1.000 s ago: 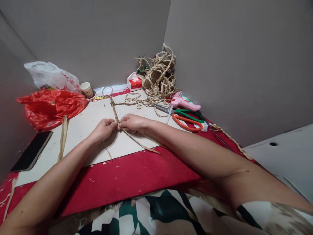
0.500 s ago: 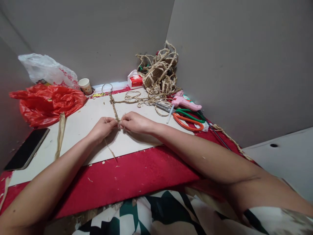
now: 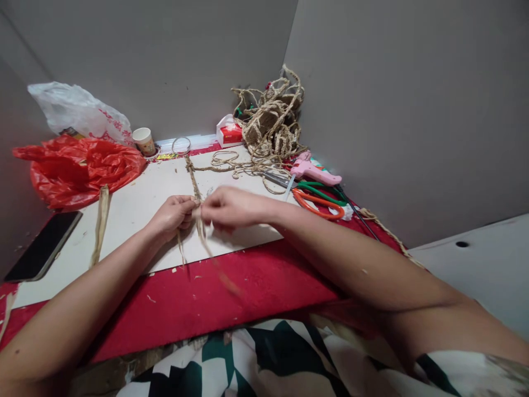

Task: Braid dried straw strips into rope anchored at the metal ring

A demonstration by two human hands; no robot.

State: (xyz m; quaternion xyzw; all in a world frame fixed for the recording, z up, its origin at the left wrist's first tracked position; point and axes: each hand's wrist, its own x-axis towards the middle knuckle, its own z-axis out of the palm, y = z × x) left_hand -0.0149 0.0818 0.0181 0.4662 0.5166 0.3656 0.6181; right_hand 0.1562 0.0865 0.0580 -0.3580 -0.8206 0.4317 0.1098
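Note:
A tan braided straw cord (image 3: 193,179) runs from a metal ring (image 3: 181,146) area down the white board (image 3: 144,182) to my hands. My left hand (image 3: 176,215) is closed, thumb and finger pinching the cord's lower end. Beside it my right hand (image 3: 225,207) has curled fingers at the cord; they are smeared by motion, so I cannot tell what they grip. Loose straw strands (image 3: 201,229) hang below the hands, one blurred over the red cloth (image 3: 256,286).
A heap of straw rope (image 3: 270,121) stands at the back beside a tissue pack (image 3: 229,132). To the right lie scissors (image 3: 318,204) and a pink glue gun (image 3: 316,170). Leftward are a paper cup (image 3: 144,141), a red bag (image 3: 86,171), a straw strip (image 3: 100,226) and a phone (image 3: 45,248).
My right hand has turned and its fingers now blur with motion. A loose strand has swung down over the red cloth. My left hand stays pinched at the cord.

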